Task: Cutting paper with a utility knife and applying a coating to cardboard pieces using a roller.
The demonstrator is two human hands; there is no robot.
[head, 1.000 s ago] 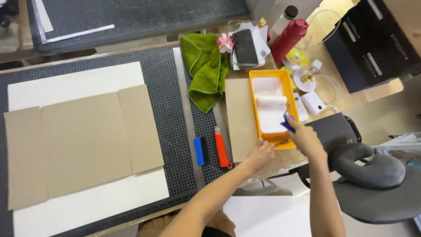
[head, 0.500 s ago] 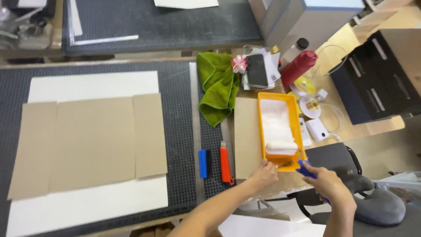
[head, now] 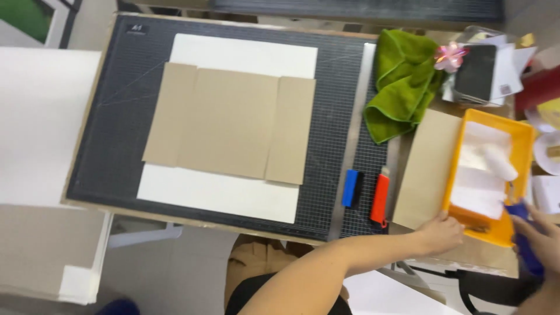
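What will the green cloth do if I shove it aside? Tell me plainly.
The green cloth lies crumpled in soft folds, so it would probably bunch up and drag rather than slide as one piece. It looks light and floppy. Its edge lies next to the pink bow, so a push that way might carry the bow along.

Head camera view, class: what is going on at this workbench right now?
A person sits at a bench with a dark gridded cutting mat. On it lies a white sheet with flat brown cardboard panels on top. The left hand rests at the near edge of an orange plastic tray holding a white roller, while the right hand grips a blue handle. A blue block, a red utility knife and a crumpled green cloth lie nearby.
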